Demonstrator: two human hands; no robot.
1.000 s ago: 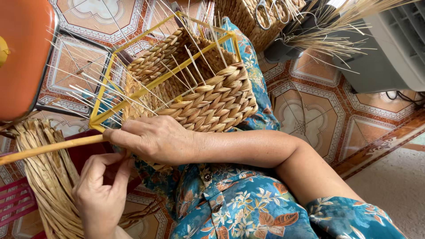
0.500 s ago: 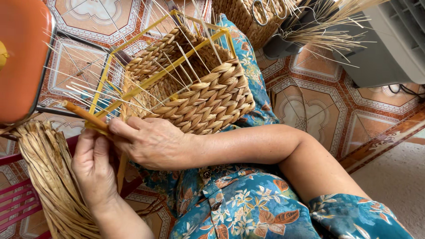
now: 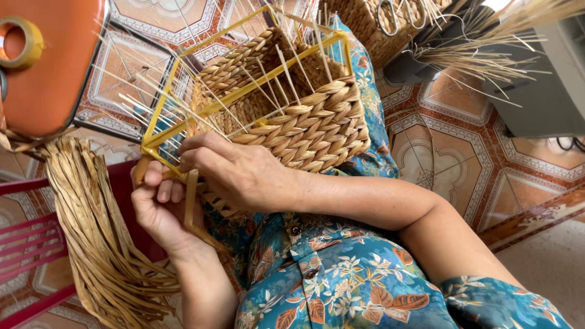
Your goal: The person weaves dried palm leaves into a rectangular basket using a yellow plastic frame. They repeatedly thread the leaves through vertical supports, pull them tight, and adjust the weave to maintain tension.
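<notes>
We hold a half-woven basket [image 3: 304, 122] on our lap, its yellow frame [image 3: 183, 116] facing us. Our right hand [image 3: 237, 173] grips the frame's near corner. Our left hand [image 3: 161, 207], just below, pinches a flat straw strand [image 3: 190, 204] against that corner.

Right hand [image 3: 234, 173] lies knuckles up, fingers curled and pressed together, their tips pointing left. Its forearm runs in from the right, bare, bent sharply at the elbow, crossing in front of the body. Left hand [image 3: 159, 210] sits just below and left, palm turned up, fingers folded in, thumb pinching against them. Its wrist rises from the lower edge. The two hands touch, right on top of left.
</notes>
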